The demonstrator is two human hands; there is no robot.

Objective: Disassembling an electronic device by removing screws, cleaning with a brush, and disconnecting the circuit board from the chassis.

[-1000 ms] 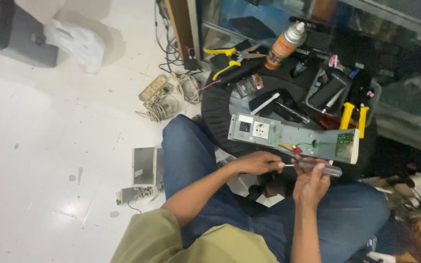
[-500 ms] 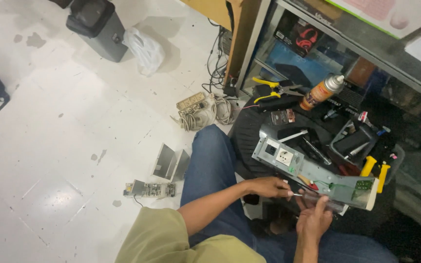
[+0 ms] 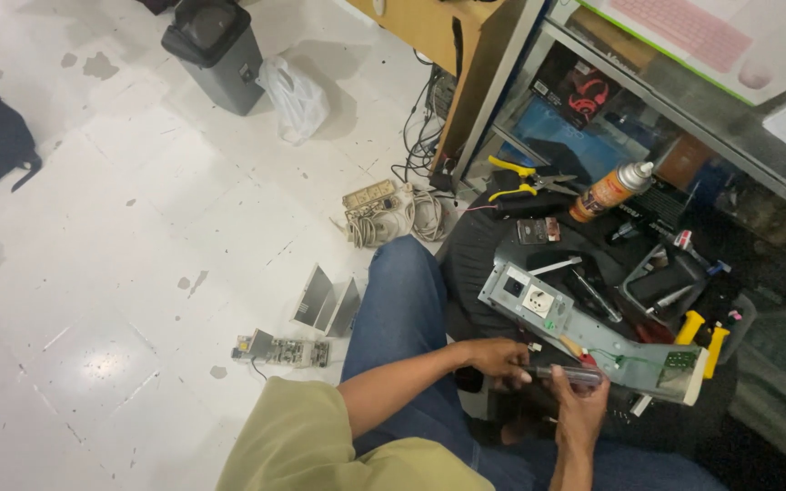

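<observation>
Fingers [image 3: 518, 365] of left hand [image 3: 499, 356] pinch screwdriver [image 3: 564, 373] shaft; right hand [image 3: 582, 406] grips its handle. Grey socket panel [image 3: 593, 336] lies across lap. Mid-unscrewing, probably; steady tip seating needed.

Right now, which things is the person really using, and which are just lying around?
In use:
- left hand and right hand, both on the screwdriver
- grey power strip housing beside them

Lying about:
- spray can
- yellow-handled pliers
- coiled white extension cord
- grey bin
- circuit board
</observation>
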